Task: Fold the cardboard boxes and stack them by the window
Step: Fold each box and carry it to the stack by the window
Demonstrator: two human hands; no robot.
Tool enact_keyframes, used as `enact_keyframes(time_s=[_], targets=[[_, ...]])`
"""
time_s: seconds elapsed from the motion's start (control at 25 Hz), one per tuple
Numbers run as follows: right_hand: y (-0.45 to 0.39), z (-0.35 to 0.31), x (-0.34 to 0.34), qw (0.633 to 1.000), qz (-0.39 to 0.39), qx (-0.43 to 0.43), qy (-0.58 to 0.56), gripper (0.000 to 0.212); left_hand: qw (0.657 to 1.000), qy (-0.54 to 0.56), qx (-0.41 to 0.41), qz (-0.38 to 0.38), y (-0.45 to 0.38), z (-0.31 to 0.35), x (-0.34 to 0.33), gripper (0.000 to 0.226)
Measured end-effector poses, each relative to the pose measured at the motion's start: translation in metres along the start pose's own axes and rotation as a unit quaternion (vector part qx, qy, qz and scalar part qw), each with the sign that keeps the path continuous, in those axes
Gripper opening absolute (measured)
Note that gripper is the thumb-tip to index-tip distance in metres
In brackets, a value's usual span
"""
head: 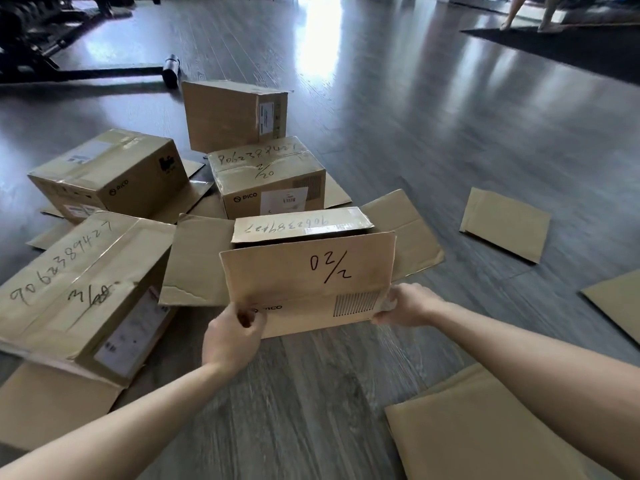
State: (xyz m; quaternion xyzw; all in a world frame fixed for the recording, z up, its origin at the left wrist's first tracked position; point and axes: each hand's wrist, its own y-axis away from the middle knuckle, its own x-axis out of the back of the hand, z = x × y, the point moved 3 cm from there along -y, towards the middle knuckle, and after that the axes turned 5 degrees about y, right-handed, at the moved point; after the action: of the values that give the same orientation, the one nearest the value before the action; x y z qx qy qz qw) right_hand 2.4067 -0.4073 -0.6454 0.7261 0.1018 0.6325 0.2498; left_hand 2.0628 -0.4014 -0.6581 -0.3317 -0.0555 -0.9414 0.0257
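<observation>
Grip: the left hand [232, 337] pinches the lower left corner of the brown cardboard box marked "02/2" [308, 285]; the right hand [408, 304] grips its lower right corner, fingertips hidden behind the panel. The box sits on the grey wood-plank floor [433, 140], top flaps open; its interior is not visible. Both forearms extend forward. Four more brown boxes lie behind and left; the nearest left box [79, 289] is cut off. Flat cardboard sheets [505, 223] lie right.
</observation>
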Motion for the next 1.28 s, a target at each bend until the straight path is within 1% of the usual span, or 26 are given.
enact_keyframes(time_s=[0.04,0.08,0.12,0.16,0.2,0.24,0.32,0.36,0.4,0.44,0.48,0.52,0.6,0.68,0.72,0.76,0.8,0.84,0.88,0.92,0.96,1.0,1.04,1.08,1.16,1.28], targets=[[0.005,-0.002,0.012,0.999,0.041,0.021,0.014,0.056,0.994,-0.01,-0.108,0.002,0.003,0.019,0.004,0.021],[0.009,-0.005,0.023,0.995,0.086,0.045,0.018,0.047,0.976,-0.035,-0.215,0.013,0.004,0.036,0.008,0.022],[0.013,-0.009,0.034,0.988,0.136,0.071,0.017,0.04,0.949,-0.064,-0.306,0.034,0.002,0.052,0.013,0.022],[0.017,-0.015,0.043,0.976,0.19,0.102,0.014,0.035,0.923,-0.092,-0.368,0.061,-0.003,0.064,0.017,0.021],[0.022,-0.022,0.052,0.958,0.253,0.137,0.012,0.032,0.904,-0.123,-0.4,0.09,-0.01,0.074,0.02,0.023],[0.027,-0.028,0.06,0.932,0.32,0.172,0.011,0.031,0.891,-0.159,-0.41,0.114,-0.017,0.081,0.024,0.031],[0.037,-0.038,0.073,0.874,0.432,0.224,0.014,0.038,0.884,-0.234,-0.385,0.127,-0.032,0.086,0.028,0.054],[0.039,-0.041,0.078,0.857,0.459,0.234,0.021,0.044,0.888,-0.258,-0.362,0.116,-0.039,0.086,0.03,0.065],[0.037,-0.044,0.081,0.857,0.461,0.227,0.036,0.053,0.895,-0.274,-0.338,0.098,-0.044,0.084,0.031,0.074],[0.034,-0.045,0.082,0.871,0.442,0.207,0.056,0.065,0.902,-0.284,-0.317,0.077,-0.047,0.083,0.031,0.08],[0.03,-0.045,0.081,0.892,0.407,0.182,0.077,0.078,0.906,-0.288,-0.303,0.061,-0.048,0.082,0.03,0.081],[0.027,-0.045,0.08,0.911,0.368,0.162,0.093,0.087,0.909,-0.289,-0.295,0.049,-0.048,0.082,0.031,0.079],[0.027,-0.044,0.08,0.934,0.308,0.155,0.096,0.09,0.912,-0.282,-0.295,0.043,-0.045,0.085,0.031,0.07],[0.03,-0.044,0.086,0.945,0.278,0.157,0.072,0.095,0.911,-0.256,-0.313,0.076,-0.038,0.09,0.036,0.055],[0.031,-0.044,0.091,0.949,0.272,0.151,0.054,0.1,0.915,-0.239,-0.312,0.095,-0.035,0.093,0.04,0.053],[0.032,-0.045,0.096,0.955,0.26,0.141,0.035,0.105,0.921,-0.223,-0.3,0.107,-0.033,0.094,0.042,0.056],[0.032,-0.046,0.098,0.962,0.238,0.129,0.022,0.109,0.931,-0.216,-0.278,0.102,-0.032,0.094,0.043,0.06],[0.03,-0.048,0.097,0.97,0.208,0.121,0.02,0.11,0.94,-0.223,-0.248,0.068,-0.033,0.092,0.04,0.062],[0.028,-0.052,0.093,0.978,0.172,0.118,0.025,0.109,0.946,-0.242,-0.214,0.005,-0.037,0.088,0.032,0.062],[0.026,-0.056,0.085,0.983,0.136,0.118,0.037,0.105,0.945,-0.263,-0.174,-0.087,-0.039,0.082,0.023,0.061],[0.023,-0.06,0.073,0.986,0.104,0.119,0.054,0.1,0.933,-0.278,-0.134,-0.186,-0.038,0.075,0.012,0.065],[0.021,-0.062,0.059,0.987,0.076,0.123,0.076,0.097,0.914,-0.293,-0.109,-0.259,-0.035,0.067,0.002,0.074],[0.02,-0.063,0.043,0.985,0.054,0.129,0.1,0.095,0.898,-0.312,-0.099,-0.294,-0.031,0.059,-0.007,0.086],[0.02,-0.062,0.027,0.983,0.041,0.135,0.122,0.097,0.89,-0.328,-0.099,-0.3,-0.028,0.05,-0.013,0.098],[0.02,-0.06,0.001,0.976,0.051,0.148,0.152,0.101,0.89,-0.35,-0.118,-0.268,-0.022,0.033,-0.02,0.11],[0.018,-0.058,-0.019,0.968,0.089,0.163,0.171,0.103,0.886,-0.375,-0.168,-0.215,-0.017,0.023,-0.026,0.113]])
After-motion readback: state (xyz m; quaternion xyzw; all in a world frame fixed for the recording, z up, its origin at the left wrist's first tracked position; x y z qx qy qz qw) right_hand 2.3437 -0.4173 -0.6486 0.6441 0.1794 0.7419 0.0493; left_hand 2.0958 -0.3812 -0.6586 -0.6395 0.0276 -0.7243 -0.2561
